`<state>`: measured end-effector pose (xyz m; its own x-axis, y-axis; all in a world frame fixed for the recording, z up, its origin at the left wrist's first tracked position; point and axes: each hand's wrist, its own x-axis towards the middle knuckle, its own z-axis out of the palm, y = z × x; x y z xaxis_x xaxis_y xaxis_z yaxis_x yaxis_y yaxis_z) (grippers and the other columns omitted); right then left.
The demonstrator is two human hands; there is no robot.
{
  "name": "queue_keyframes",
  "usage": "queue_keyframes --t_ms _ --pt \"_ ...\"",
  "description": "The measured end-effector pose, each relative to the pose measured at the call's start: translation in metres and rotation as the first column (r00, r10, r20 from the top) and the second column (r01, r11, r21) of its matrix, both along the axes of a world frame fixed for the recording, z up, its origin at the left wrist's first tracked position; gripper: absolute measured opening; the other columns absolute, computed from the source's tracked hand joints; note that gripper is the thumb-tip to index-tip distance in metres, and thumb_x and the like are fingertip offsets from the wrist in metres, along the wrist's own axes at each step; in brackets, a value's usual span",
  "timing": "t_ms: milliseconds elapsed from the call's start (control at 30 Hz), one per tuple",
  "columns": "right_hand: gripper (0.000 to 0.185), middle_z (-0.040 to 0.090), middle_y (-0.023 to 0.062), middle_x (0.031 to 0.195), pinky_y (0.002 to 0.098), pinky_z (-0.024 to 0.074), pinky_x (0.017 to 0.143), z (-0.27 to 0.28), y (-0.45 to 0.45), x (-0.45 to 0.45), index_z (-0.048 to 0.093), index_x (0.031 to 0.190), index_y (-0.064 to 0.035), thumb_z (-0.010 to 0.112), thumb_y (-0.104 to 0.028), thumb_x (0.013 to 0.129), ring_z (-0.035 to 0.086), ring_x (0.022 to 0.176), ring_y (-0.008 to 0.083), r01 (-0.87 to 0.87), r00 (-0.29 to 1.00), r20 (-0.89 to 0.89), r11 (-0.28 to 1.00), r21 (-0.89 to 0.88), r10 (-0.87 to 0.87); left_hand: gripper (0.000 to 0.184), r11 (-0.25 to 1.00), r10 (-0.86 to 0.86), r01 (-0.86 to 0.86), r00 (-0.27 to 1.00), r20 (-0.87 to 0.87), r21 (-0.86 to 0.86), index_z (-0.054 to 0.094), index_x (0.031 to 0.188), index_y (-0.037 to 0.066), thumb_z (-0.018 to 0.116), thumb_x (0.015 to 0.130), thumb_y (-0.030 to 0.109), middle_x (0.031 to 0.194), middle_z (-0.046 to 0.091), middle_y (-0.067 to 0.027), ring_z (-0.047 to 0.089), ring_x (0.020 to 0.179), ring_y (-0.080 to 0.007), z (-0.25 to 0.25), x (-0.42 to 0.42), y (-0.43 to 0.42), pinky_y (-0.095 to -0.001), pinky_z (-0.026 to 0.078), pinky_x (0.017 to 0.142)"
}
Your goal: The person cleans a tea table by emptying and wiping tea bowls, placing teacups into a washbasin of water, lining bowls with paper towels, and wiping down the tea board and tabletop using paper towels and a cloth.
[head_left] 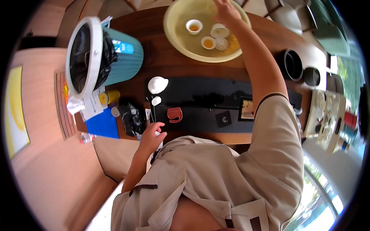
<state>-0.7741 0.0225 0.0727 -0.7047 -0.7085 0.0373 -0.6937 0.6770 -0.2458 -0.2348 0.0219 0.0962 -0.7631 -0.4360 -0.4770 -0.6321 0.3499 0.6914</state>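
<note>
My right arm reaches across the table to a large pale yellow basin point(169, 32). My right hand point(227, 13) is over its far right part, cut off by the top edge, so its fingers cannot be made out. In the basin's water sit two white cups with amber liquid, a left cup point(194, 27) and a lower cup point(208, 42), beside other pale cups point(220, 30). Near the table's front edge my left hand point(151, 137) is curled, with a bit of something white showing between thumb and fingers. A red strap-like item point(175, 114) lies close by.
A blue bin point(125, 57) with a black liner lies tilted at the left. On the black tray point(200, 90) are a white pot point(157, 84) and a dark square coaster point(223, 119). A black plastic bag point(132, 118) lies left; black containers point(293, 64) stand right.
</note>
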Motion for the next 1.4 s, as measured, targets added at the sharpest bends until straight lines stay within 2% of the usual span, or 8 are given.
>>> queue_keyframes --t_ms 67,367,533,700,800,933,1100,1400 --pt "0.09 0.043 0.0204 0.139 0.0493 0.0419 0.101 -0.046 -0.018 -0.038 0.036 0.142 -0.0162 0.081 -0.02 0.065 0.044 0.127 0.0389 -0.159 0.979 -0.119 0.986 0.045 0.163 0.037 0.992 0.097 -0.094 0.995 0.028 -0.082 0.06 0.111 0.007 0.069 0.075 0.013 0.088 0.055 -0.0093 0.057 0.084 -0.0253 -0.001 0.038 0.005 -0.0352 0.048 0.076" --pt "0.08 0.039 0.0158 0.145 0.0462 0.0425 0.104 -0.079 -0.045 -0.033 0.031 0.146 -0.0345 0.07 -0.023 0.077 0.042 0.132 0.0367 -0.048 0.999 0.015 0.971 0.232 0.046 0.031 0.851 0.524 -0.506 0.811 0.259 -0.138 0.064 0.106 0.007 0.068 0.076 0.015 0.086 0.058 -0.0109 0.059 0.082 -0.0263 -0.013 0.123 0.04 -0.035 0.05 0.076" --pt "0.075 0.039 0.0165 0.144 0.0453 0.044 0.1 -0.046 -0.01 0.001 0.034 0.146 -0.0277 0.069 -0.033 0.08 0.044 0.129 0.0351 -0.078 0.994 -0.092 0.966 -0.247 0.056 0.036 0.883 0.467 -0.465 0.867 0.173 -0.053 0.063 0.11 0.006 0.069 0.076 0.013 0.087 0.057 -0.0069 0.056 0.084 -0.0191 -0.015 0.09 0.015 -0.0295 0.047 0.078" --pt "0.051 0.062 0.0127 0.104 0.0341 0.0526 0.078 0.036 0.096 0.182 0.055 0.127 -0.0038 0.07 0.002 0.079 0.064 0.091 0.0245 -0.262 0.944 -0.009 0.732 -0.629 0.33 0.047 0.842 0.476 -0.416 0.872 -0.11 0.343 0.055 0.12 0.004 0.053 0.074 -0.001 0.106 0.05 -0.0056 0.051 0.103 -0.017 -0.009 0.045 -0.017 -0.0284 0.04 0.093" --pt "0.053 0.06 0.0078 0.116 0.0306 0.0517 0.086 0.039 0.159 0.31 0.052 0.13 -0.0064 0.067 0.007 0.082 0.059 0.1 0.016 0.045 0.556 0.686 0.807 -0.588 0.469 0.039 0.705 0.495 -0.334 0.864 -0.097 0.626 0.056 0.115 0.004 0.044 0.078 -0.005 0.102 0.059 -0.0038 0.056 0.095 -0.0122 0.025 -0.008 -0.022 -0.0257 0.045 0.087" --pt "0.058 0.061 0.0094 0.114 0.0312 0.0491 0.087 0.007 0.193 0.437 0.045 0.139 -0.0035 0.069 -0.008 0.087 0.059 0.101 0.0147 0.502 0.033 0.862 0.737 -0.452 0.506 0.03 0.78 0.205 0.024 0.934 -0.292 0.626 0.057 0.113 0.005 0.045 0.086 -0.004 0.103 0.06 -0.0017 0.056 0.095 -0.0091 0.019 -0.035 0.003 -0.0246 0.045 0.086" --pt "0.014 0.065 0.0048 0.08 0.0275 0.049 0.071 0.049 0.193 0.45 0.064 0.098 -0.0002 0.064 -0.012 0.091 0.058 0.077 0.0105 0.458 0.436 0.899 0.851 -0.256 0.036 0.024 0.834 0.104 0.145 0.907 -0.409 0.533 0.059 0.112 0.002 0.055 0.089 -0.001 0.104 0.061 -0.0051 0.058 0.096 -0.0109 0.025 -0.017 0.026 -0.0274 0.048 0.084" --pt "0.039 0.061 0.0048 0.105 0.0284 0.0471 0.089 0.045 0.212 0.493 0.053 0.128 -0.0053 0.064 -0.023 0.095 0.057 0.098 0.0114 0.52 0.464 0.866 0.734 -0.437 0.187 0.023 0.883 -0.015 0.2 0.916 -0.4 0.424 0.061 0.111 0.005 0.052 0.091 0.0 0.102 0.058 -0.0034 0.054 0.098 -0.0127 -0.017 0.029 -0.001 -0.0257 0.042 0.089"
